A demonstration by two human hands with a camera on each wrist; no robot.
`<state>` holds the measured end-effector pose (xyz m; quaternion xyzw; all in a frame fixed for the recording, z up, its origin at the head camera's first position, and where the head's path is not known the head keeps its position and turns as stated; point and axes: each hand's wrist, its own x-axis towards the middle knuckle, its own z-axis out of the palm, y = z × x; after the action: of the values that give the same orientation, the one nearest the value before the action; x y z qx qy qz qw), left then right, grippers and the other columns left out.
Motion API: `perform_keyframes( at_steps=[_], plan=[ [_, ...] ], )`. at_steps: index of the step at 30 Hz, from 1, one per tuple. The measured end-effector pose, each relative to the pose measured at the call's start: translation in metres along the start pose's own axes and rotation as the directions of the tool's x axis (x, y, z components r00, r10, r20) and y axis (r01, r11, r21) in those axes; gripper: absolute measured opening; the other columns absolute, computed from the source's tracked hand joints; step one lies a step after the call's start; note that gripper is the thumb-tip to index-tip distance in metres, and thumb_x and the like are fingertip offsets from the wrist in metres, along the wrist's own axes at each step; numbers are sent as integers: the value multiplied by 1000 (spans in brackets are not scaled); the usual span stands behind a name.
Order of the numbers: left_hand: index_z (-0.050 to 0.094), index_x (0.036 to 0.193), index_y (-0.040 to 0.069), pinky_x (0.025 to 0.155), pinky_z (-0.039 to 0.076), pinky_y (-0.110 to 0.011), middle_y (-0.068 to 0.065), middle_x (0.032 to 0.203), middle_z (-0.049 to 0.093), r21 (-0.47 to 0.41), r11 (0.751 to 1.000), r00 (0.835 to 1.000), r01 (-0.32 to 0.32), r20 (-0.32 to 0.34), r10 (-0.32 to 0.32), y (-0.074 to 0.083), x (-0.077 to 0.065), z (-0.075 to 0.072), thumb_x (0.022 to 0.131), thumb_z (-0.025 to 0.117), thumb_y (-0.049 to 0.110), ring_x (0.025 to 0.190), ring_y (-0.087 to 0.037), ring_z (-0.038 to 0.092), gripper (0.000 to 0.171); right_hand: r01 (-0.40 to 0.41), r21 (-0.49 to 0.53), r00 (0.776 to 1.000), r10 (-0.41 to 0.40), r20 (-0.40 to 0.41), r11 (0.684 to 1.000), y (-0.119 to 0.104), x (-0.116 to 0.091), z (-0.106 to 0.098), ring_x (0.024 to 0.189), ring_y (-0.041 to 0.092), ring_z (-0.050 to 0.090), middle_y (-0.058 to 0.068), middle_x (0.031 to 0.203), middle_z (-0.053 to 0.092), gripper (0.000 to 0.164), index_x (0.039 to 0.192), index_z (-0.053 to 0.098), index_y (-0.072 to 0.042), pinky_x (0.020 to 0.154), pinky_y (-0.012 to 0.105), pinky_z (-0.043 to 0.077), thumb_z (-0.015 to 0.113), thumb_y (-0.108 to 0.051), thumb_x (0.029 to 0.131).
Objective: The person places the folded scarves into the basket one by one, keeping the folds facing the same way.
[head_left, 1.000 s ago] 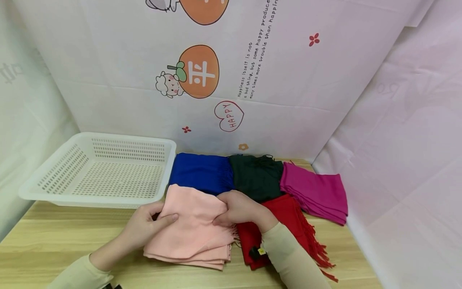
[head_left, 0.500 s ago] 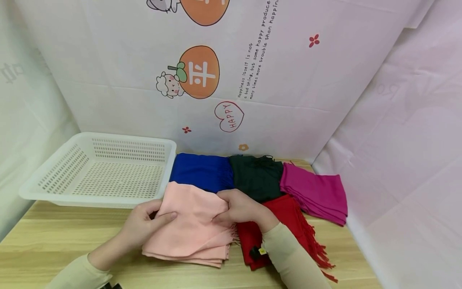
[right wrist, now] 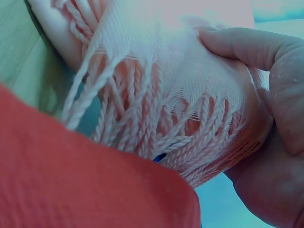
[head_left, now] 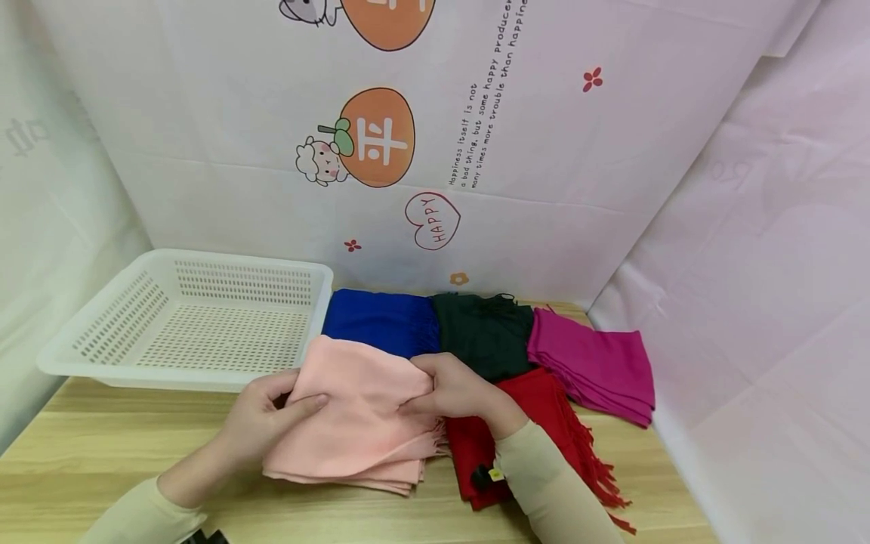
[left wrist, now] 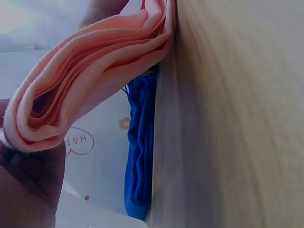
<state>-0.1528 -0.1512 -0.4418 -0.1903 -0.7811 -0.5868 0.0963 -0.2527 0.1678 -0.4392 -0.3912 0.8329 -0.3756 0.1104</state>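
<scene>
Between both hands is a folded pink scarf (head_left: 360, 408) with fringe on its right end. My left hand (head_left: 261, 415) grips its left edge, thumb on top and fingers underneath. At the right side my right hand (head_left: 455, 389) pinches the scarf, thumb on the upper face. In the left wrist view the pink scarf's stacked folds (left wrist: 95, 71) show, its far part raised off the table. Twisted pink fringe (right wrist: 156, 109) hangs beside the right hand in the right wrist view. A folded red scarf (head_left: 537, 408) lies partly beneath the right forearm.
A white perforated plastic basket (head_left: 319, 317) stands at the back left. Along the back wall lie folded blue (head_left: 381, 321), dark green (head_left: 482, 332) and magenta (head_left: 598, 363) scarves. White printed cloth walls (head_left: 530, 227) enclose the wooden table (head_left: 122, 453).
The pink scarf and my left hand have shifted slightly left and upward in the head view. The right hand keeps its hold nearly in place.
</scene>
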Motion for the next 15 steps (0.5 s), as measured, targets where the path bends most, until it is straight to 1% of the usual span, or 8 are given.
perform_keyframes(
  at_steps=[3, 9, 15],
  plan=[
    [75, 96, 18, 55, 53, -30, 1, 82, 68, 28, 999, 1000, -24, -10, 24, 1, 1, -2, 92, 77, 13, 69, -13, 63, 7, -8, 4, 1000, 8, -15, 1000, -2, 0, -1, 65, 11, 53, -8, 67, 49, 30, 82, 60, -27, 54, 26, 43, 88, -38, 81],
    [74, 95, 19, 51, 52, -31, 2, 79, 67, 47, 998, 999, -36, -4, 36, 5, 2, -7, 92, 77, 12, 64, -12, 62, 8, -24, 34, 999, 25, -46, 999, -9, -2, 0, 65, 13, 54, -7, 67, 49, 29, 83, 61, -26, 51, 27, 43, 88, -36, 81],
    [75, 96, 20, 51, 52, -30, 3, 83, 69, 78, 995, 998, -66, -11, 67, 9, 3, -16, 92, 77, 13, 65, -12, 63, 8, -32, 45, 997, 35, -74, 998, -17, -1, 2, 66, 14, 55, -5, 67, 51, 29, 82, 62, -26, 51, 28, 44, 88, -38, 80]
  ],
)
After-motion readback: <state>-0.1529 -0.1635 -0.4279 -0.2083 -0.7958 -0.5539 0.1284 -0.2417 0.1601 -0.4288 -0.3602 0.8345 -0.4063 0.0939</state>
